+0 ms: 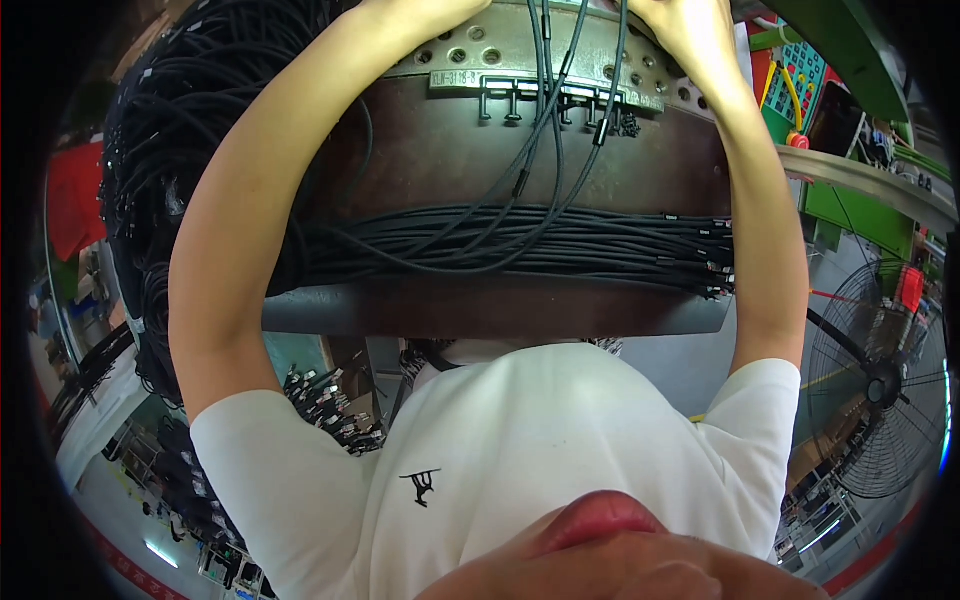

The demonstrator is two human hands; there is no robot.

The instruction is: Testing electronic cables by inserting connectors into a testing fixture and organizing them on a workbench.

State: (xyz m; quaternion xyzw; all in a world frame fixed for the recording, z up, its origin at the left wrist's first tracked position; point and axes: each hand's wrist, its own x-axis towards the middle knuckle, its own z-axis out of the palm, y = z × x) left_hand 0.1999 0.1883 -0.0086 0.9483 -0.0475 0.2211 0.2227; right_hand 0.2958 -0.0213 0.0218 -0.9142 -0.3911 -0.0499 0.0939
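Note:
Both arms reach forward to the top edge of the view, which cuts off the fingers. My left hand [462, 7] shows only in part, above a drilled metal mould plate [470, 48]. On the other side of the plate is my right hand [688, 22], its fingers mostly out of sight. Several black cables [558, 150] run up between the hands and cross the plate's front bar [455, 82], which carries black T-shaped pieces [513, 103]. Small black bits [628, 124] lie beside the bar. I cannot see what either hand grips.
A bundle of black cables [520, 240] lies across the dark brown worktop [420, 150]. A large heap of cables [210, 90] hangs at the left. At the right are a green control panel [797, 80] with a red button [797, 141] and a standing fan [880, 385].

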